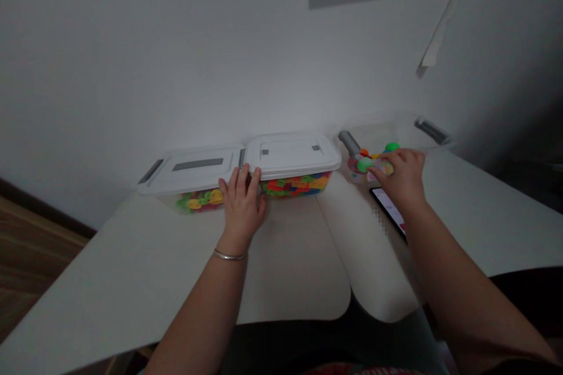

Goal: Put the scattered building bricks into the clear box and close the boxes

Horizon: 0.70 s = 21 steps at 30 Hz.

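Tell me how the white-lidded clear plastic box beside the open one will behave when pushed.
The white-lidded clear plastic box will probably slide rather than tip, being low and wide on the smooth pale desk. Loaded with colourful pieces, it likely feels fairly heavy.

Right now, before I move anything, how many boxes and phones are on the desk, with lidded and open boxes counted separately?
White-lidded plastic boxes: 2
Open clear plastic box: 1
Phone: 1
Total: 4
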### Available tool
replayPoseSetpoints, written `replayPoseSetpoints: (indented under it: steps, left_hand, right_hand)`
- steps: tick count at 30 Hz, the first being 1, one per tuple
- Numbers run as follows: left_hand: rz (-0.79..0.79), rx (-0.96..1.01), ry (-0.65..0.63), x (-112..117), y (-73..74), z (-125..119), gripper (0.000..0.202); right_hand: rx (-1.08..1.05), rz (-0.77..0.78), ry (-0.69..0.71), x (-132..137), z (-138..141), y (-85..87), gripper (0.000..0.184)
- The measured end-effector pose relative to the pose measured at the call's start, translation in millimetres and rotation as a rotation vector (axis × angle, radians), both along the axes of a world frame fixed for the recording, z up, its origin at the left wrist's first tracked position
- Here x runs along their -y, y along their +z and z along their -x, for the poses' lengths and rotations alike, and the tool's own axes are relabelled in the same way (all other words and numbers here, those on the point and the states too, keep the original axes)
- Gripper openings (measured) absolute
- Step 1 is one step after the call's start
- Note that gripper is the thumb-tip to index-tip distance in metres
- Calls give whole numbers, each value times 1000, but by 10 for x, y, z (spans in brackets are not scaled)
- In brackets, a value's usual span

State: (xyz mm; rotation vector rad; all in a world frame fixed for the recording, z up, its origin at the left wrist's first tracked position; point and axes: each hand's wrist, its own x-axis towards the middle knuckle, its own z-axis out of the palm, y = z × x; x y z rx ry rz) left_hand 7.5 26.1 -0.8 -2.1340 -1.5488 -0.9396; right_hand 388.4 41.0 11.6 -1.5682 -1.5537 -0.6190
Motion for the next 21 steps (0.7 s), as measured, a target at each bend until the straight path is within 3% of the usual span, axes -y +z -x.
replayPoseSetpoints:
  steps: [9, 15, 21]
  left_hand:
    - [-50, 24, -26, -28, -37, 17, 63]
    - [-59, 43, -62, -76, -67, 48, 65]
    - [-64, 56, -89, -79, -78, 53, 67]
  right_hand:
    - [76, -222, 33, 801, 220, 353, 22]
    - [125, -220, 183, 1275, 536, 296, 17]
    - [77, -128, 275, 1559, 869, 219, 13]
